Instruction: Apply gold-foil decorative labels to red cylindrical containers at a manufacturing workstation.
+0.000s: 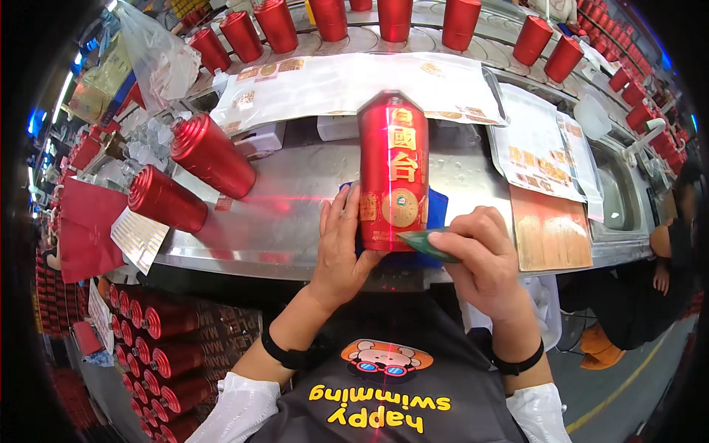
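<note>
A red bottle (pixel 393 170) with gold lettering and a round gold emblem lies in the middle of the steel bench, its base toward me. My left hand (pixel 340 244) grips its lower left side, with the thumb by the base. In my right hand (pixel 480 255) is a flat, pointed green scraper (pixel 430 244), pinched between thumb and fingers. Its tip touches the label area at the bottle's lower right. Beneath the bottle, a blue pad (pixel 437 214) shows at both sides. The bottle's underside is hidden.
Two red bottles (pixel 210 155) stand at left near a striped paper (pixel 139 238). White label sheets (pixel 354 85) lie beyond; more red bottles (pixel 395 18) line the conveyor. At right are a wooden board (pixel 550 232) and a sink (pixel 619 184). Crated bottles (pixel 166 354) stand below left.
</note>
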Available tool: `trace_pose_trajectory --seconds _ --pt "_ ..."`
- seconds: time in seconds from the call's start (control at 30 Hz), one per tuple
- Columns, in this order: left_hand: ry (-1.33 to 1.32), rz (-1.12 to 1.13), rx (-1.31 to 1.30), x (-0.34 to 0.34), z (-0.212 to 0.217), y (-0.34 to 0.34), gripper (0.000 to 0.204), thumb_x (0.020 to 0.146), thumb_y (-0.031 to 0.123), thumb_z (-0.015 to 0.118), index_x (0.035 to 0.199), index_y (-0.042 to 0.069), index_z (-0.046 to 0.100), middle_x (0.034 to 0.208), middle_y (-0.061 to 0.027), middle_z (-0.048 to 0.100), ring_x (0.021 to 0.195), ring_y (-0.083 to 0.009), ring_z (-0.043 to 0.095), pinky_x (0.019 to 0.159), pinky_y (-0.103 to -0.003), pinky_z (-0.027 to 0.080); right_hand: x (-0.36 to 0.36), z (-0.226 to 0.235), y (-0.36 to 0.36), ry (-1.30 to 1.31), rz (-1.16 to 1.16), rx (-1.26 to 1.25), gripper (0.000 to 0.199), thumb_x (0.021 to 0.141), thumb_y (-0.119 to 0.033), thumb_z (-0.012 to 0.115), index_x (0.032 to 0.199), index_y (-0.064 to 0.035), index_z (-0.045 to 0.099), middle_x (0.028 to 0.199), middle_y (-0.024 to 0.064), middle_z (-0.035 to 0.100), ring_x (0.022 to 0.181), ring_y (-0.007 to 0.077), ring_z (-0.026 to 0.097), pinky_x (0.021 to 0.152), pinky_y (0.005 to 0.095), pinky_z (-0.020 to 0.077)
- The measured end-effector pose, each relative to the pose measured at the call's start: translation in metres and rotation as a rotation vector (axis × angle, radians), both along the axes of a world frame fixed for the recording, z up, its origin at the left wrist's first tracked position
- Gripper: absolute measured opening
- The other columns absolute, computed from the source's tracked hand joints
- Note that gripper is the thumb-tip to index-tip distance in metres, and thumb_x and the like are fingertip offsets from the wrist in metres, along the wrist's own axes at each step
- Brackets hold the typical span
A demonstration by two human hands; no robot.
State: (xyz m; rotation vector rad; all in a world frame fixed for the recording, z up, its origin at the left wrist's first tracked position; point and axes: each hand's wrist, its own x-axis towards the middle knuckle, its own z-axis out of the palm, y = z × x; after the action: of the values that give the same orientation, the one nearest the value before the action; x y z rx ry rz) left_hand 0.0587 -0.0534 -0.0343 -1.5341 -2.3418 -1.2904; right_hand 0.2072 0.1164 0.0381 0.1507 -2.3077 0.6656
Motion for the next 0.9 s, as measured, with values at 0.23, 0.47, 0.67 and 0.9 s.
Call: trace_pose_trajectory --seconds 0.23,0.47,0.67,0.9 --pt "0.004 -0.005 0.013 0.001 0.004 -0.001 0.086 0.088 0.054 0.056 0.142 -0.006 0.026 0.141 -0.0261 0.036 0.133 -0.0433 0.029 0.109 -0.055 0.019 0.01 -0.008 -0.003 -0.272 0.15 -0.609 0.02 0.078 -0.004 0.068 0.096 -0.0031 0.061 0.085 0.0053 0.061 0.077 0.0144 0.057 0.069 0.0284 0.0441" --pt "-0.087 -0.031 -0.003 -0.003 0.0 -0.005 0.089 0.086 0.054 0.058 0.142 -0.007 0.026 0.139 -0.0277 0.037 0.133 -0.0446 0.029 0.109 -0.053 0.021 -0.018 -0.05 0.013 -0.081 -0.283 -1.057 0.016 0.09 -0.012 0.062 0.1 -0.0006 0.057 0.085 0.0017 0.063 0.075 0.0061 0.056 0.067 0.0224 0.0474" --pt "-0.009 -0.056 -0.108 -0.007 0.009 -0.006 0.088 0.087 0.052 0.058 0.142 -0.007 0.025 0.142 -0.0281 0.034 0.132 -0.0434 0.031 0.11 -0.053 0.021 -0.011 -0.046 -0.001 0.023 0.032 -1.525 0.019 0.093 -0.012 0.062 0.106 -0.0014 0.055 0.092 0.0019 0.062 0.081 0.0057 0.056 0.073 0.0213 0.0478" --pt "0.227 -0.032 -0.002 -0.006 0.011 -0.003 0.093 0.086 0.054 0.059 0.141 -0.01 0.022 0.139 -0.0304 0.038 0.129 -0.0455 0.038 0.11 -0.053 0.024 -0.013 -0.051 -0.005 -0.009 0.07 -1.468 0.021 0.092 -0.014 0.063 0.107 -0.0009 0.055 0.094 0.0002 0.062 0.082 0.0041 0.055 0.073 0.0197 0.047"
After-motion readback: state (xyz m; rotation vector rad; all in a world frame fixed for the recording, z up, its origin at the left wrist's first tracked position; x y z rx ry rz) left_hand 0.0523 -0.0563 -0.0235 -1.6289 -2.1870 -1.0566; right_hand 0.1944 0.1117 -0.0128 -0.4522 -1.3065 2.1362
